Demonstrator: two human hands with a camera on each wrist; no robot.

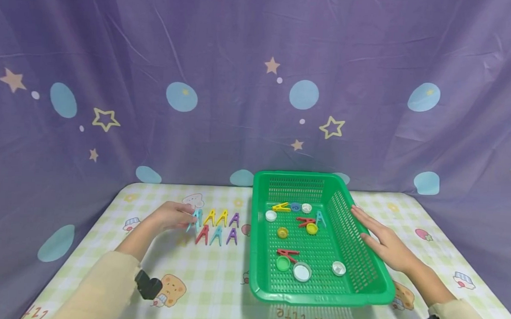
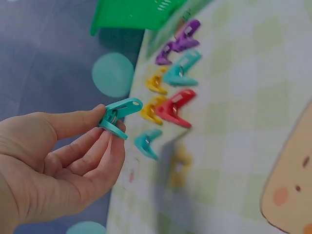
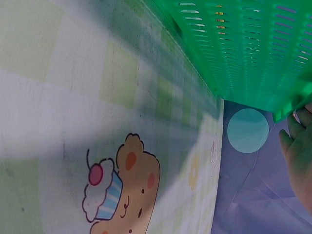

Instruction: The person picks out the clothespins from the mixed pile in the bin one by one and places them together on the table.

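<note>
A teal clothespin (image 2: 120,115) is pinched between the thumb and fingers of my left hand (image 2: 73,161), above the table. Beside it on the cloth, clothespins stand in two rows: yellow (image 1: 209,217), purple (image 1: 234,220), red (image 1: 202,234) and teal (image 1: 216,236). The fingers of my right hand (image 1: 386,246) lie straight against the right rim of a green basket (image 1: 257,255). That basket holds a yellow clothespin (image 1: 281,207), red clothespins (image 1: 287,253), a blue one (image 1: 320,218) and several round caps (image 1: 302,272).
A checked cloth with printed bears and cupcakes covers the table (image 1: 207,290). Behind its far edge hangs a purple curtain (image 1: 233,82) with stars and blue dots. The basket stands right of the clothespin rows.
</note>
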